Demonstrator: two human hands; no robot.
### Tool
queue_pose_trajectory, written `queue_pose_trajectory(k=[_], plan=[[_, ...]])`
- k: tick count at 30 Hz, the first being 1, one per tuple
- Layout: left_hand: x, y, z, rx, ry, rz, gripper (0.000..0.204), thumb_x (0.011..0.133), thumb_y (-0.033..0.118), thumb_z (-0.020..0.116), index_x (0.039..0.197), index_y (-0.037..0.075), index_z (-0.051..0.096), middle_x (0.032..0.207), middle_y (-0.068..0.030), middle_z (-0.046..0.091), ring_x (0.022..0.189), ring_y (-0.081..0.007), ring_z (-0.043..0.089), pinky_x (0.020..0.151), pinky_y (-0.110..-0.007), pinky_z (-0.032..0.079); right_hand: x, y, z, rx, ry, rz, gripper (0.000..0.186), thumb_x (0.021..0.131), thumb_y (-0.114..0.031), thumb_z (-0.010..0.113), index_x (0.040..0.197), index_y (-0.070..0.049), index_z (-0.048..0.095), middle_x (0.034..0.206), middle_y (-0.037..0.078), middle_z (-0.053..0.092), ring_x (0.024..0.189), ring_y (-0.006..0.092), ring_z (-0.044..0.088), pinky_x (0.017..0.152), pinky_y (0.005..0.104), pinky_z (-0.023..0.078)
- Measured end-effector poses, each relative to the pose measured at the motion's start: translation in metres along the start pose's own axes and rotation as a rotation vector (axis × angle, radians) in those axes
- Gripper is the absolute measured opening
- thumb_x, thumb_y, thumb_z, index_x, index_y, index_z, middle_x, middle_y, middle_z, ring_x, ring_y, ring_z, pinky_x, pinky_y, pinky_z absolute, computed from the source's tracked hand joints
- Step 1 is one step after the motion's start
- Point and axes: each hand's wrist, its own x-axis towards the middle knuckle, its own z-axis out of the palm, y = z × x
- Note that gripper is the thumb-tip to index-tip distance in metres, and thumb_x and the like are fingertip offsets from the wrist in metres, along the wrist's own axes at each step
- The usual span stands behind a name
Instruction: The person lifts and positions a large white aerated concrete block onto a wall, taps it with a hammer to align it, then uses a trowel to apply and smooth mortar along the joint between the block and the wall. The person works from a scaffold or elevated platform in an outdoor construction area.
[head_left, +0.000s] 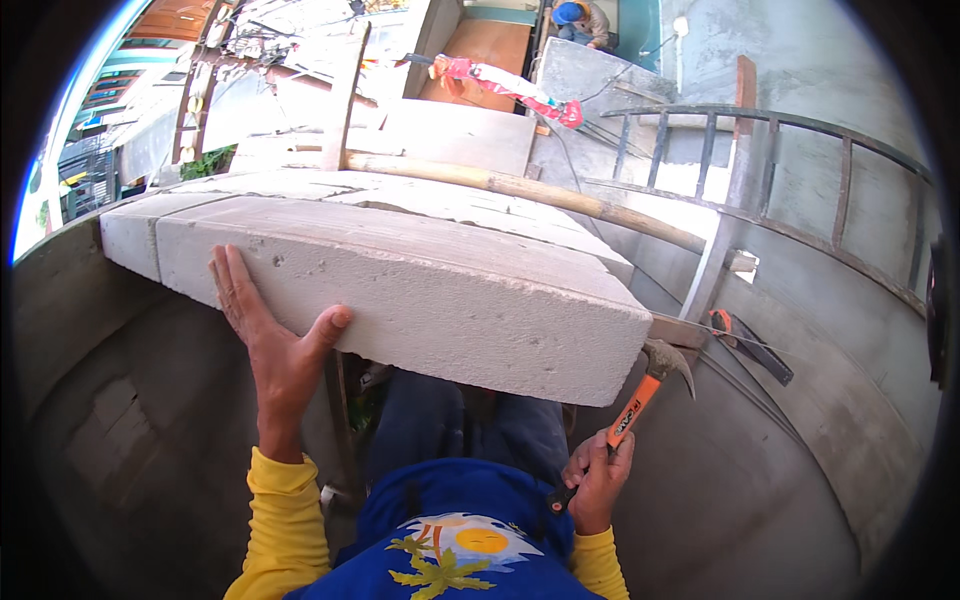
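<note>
My left hand (270, 340) lies spread against the front face of a long, pale concrete block (420, 300), fingers pointing up and thumb out to the side. My right hand (596, 470) grips a claw hammer (633, 405) with an orange and black handle, its steel head up beside the block's lower right corner. A shorter block piece (130, 240) adjoins the long one on the left, and more pale blocks (400, 195) lie behind it.
A bamboo pole (560, 200) crosses behind the blocks, with a metal railing (845, 190) at the right. A handsaw (760, 350) lies below the railing beside a board (675, 330). Another person (585, 25) in a blue cap crouches at the top.
</note>
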Motion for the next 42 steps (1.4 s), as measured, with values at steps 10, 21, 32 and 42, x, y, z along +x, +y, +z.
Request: queue_pose_trajectory(k=[10, 21, 32, 42], plan=[[0.005, 0.003, -0.007, 0.034, -0.065, -0.008, 0.148, 0.069, 0.072, 0.084, 0.162, -0.008, 0.002, 0.169, -0.0338, 0.002, 0.159, -0.0452, -0.004, 0.126, -0.057, 0.001, 0.001, -0.008, 0.01, -0.035, 0.112, 0.014, 0.019, 0.112, -0.029, 0.047, 0.111, -0.01, 0.046, 0.065, -0.001, 0.039, 0.044, 0.0057, 0.036, 0.036, 0.022, 0.032], [0.02, -0.041, 0.002, -1.034, 0.584, -0.701, 0.103, 0.094, 0.054, 0.074, 0.16, -0.003, 0.019, 0.161, -0.0271, 0.028, 0.149, -0.0343, 0.032, 0.123, -0.046, 0.028, -0.015, -0.04, 0.027, -0.14, 0.057, 0.01, 0.073, 0.111, -0.036, 0.049, 0.168, -0.013, 0.01, 0.071, 0.001, 0.042, 0.052, 0.0079, 0.041, 0.041, 0.024, 0.04], [0.049, -0.041, 0.01, -1.406, 0.41, -0.948, 0.079, 0.1, 0.058, 0.063, 0.154, 0.005, 0.043, 0.147, -0.0112, 0.056, 0.132, -0.0272, 0.055, 0.113, -0.044, 0.044, -0.017, -0.03, 0.026, -0.209, 0.054, -0.033, 0.061, 0.111, -0.044, 0.046, 0.158, -0.01, 0.027, 0.067, 0.002, 0.042, 0.05, 0.0097, 0.04, 0.042, 0.0253, 0.04], [0.046, -0.039, 0.013, -1.355, 0.456, -0.89, 0.079, 0.098, 0.057, 0.066, 0.144, -0.005, 0.049, 0.134, -0.0141, 0.062, 0.116, -0.0276, 0.064, 0.101, -0.042, 0.053, -0.002, -0.015, 0.02, 0.094, 0.106, 0.082, 0.028, 0.113, -0.036, 0.043, 0.098, -0.012, 0.042, 0.063, 0.0, 0.04, 0.041, 0.007, 0.036, 0.036, 0.0223, 0.033]])
